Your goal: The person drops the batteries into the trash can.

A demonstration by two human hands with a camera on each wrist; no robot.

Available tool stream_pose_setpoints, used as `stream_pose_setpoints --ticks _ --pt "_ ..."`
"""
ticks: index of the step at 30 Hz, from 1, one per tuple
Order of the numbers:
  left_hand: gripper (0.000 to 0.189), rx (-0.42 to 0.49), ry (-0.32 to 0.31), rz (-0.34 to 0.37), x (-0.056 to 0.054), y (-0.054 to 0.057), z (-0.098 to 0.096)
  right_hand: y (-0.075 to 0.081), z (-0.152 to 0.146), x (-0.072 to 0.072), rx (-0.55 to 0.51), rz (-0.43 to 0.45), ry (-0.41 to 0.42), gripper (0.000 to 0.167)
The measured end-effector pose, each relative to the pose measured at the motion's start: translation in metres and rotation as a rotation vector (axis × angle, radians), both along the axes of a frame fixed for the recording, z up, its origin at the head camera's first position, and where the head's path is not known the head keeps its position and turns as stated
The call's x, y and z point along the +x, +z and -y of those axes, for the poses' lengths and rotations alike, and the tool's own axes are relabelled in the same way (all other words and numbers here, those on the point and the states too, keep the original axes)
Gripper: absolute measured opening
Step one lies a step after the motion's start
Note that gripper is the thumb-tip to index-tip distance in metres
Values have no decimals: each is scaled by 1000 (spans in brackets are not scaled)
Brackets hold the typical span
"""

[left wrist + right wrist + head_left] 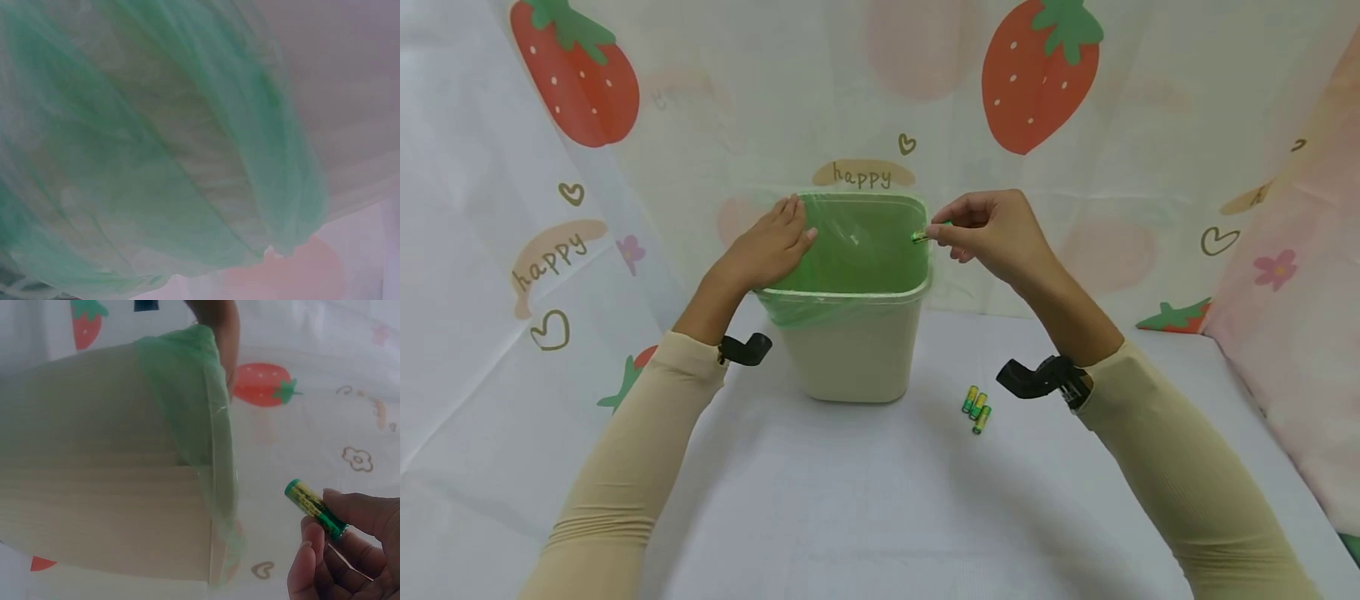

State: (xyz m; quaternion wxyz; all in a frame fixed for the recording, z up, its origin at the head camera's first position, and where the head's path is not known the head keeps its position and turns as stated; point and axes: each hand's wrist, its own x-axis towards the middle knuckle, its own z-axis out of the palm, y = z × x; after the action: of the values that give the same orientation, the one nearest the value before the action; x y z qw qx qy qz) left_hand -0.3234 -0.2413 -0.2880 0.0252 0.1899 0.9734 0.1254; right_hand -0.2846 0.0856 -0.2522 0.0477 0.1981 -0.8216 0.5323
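Out on the left, a big red strawberry [576, 83] brightens the pale backdrop [760, 100], and below it a cream sleeve [602, 492] reaches in from the near side, black wrist camera [747, 349] at its cuff. Here's the left hand [771, 250], laid over the left rim of the bin, its grip loose, fingers extended and thumb apart from them. Centre stage now: the pale bin [850, 358] stands upright on the white-covered desk [850, 508], its mouth lined with a see-through green liner [790, 312]. That liner folds over the rim and hangs down outside in creases, a close-up that fills the left wrist view. And look at the right side of the mouth! A green-and-yellow battery [315, 508] is up at rim height, tilted and apart from the bin, clamped between thumb and fingers in the grip of the right hand [992, 229]. Down on the desk, right of the bin and nearer than it, three more batteries [977, 408] lie clustered close together in the same colours. Farther right comes the other black wrist camera [1037, 379], then the right sleeve [1187, 467], and at the far right edge a pink cloth [1292, 358] closes the scene.
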Motion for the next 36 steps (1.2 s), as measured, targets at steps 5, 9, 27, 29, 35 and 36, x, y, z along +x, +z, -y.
stream_pose_setpoints --ticks 5,9,27,29,35,36 --pt "68 -1 2 1 1 0 1 2 14 -6 15 10 29 17" --pt "68 -4 6 1 1 0 1 1 25 -11 52 11 36 15" --pt "69 -11 5 -21 -2 -2 4 2 67 -39 171 22 57 11" --pt "69 -10 5 -18 -2 -2 4 2 71 -41 177 26 56 11" --pt "69 -2 6 -3 -1 -1 2 -1 78 -48 165 62 59 12" --pt "68 -1 5 -2 -1 -1 1 -1 79 -50 163 66 56 13"
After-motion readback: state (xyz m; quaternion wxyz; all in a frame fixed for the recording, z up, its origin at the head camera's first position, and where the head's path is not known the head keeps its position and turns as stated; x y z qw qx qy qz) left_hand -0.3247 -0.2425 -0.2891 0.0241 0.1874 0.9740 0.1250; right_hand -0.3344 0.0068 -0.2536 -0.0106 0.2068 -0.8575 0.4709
